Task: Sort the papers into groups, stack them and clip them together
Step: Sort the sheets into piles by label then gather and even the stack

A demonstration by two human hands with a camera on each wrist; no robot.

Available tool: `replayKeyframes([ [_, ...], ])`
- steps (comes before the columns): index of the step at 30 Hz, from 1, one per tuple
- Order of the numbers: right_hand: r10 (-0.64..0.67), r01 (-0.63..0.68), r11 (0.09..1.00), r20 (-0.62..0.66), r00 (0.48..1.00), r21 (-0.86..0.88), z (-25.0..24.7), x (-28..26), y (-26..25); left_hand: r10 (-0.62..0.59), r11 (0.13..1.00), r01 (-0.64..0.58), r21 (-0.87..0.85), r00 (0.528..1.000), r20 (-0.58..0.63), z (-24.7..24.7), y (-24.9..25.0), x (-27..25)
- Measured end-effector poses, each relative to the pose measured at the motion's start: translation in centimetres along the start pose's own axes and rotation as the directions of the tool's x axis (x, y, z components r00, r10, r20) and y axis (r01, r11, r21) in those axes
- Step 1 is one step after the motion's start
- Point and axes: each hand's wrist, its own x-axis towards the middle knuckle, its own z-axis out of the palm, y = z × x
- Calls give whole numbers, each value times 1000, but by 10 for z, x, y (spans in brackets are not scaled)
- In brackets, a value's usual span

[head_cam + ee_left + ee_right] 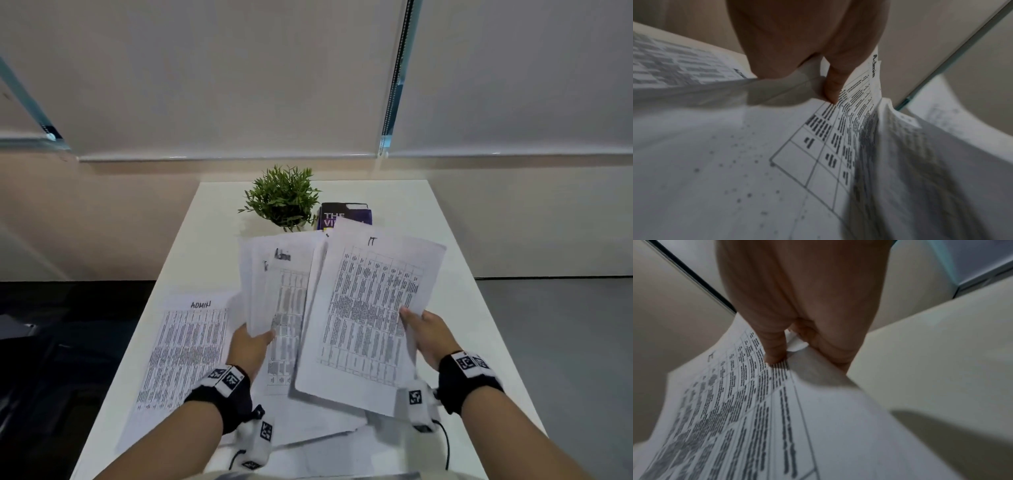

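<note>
Above the white table [455, 274], my left hand [251, 342] pinches a fanned bundle of printed sheets [274, 284]; the visible one is headed "Admin" [863, 91]. My right hand [424, 332] pinches the right edge of a sheet headed "IT" [370, 308], thumb on top [774, 352], held over the bundle's right side. Another sheet headed "ADMIN" [185, 356] lies flat on the table at the left. More loose papers [325, 421] lie under my hands near the front edge.
A small green potted plant [282, 197] and a dark purple book [344, 216] stand at the back of the table. A wall with roller blinds [239, 85] is behind. Dark floor lies to the left, grey floor to the right.
</note>
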Motion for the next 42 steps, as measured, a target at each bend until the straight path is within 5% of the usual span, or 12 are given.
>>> replayKeyframes([
  [7,106,-99,986,47,993,-130,37,1,15,-17,990,34,-134,992,125,24,14,-17],
  [12,82,-71,992,106,991,-101,48,4,19,10,984,1,-180,998,57,21,15,-16],
  [19,-179,194,975,138,974,-107,65,-7,0,35,999,-34,-13,991,132,11,0,-6],
  [28,-6,12,987,42,999,-160,79,8,24,-24,997,26,-77,999,23,-13,-7,15],
  [30,66,-77,889,-40,997,-451,75,12,39,-24,996,22,-85,999,-23,-22,-8,19],
  [32,135,-219,650,-173,976,-728,73,16,55,-23,996,19,-83,998,-56,-31,-9,23],
  [34,158,-299,513,-255,954,-804,74,17,71,-29,997,22,-73,996,-86,-42,-12,26],
  [42,115,-169,680,-123,986,-713,66,10,84,-70,995,52,-84,973,-222,-87,-28,35],
])
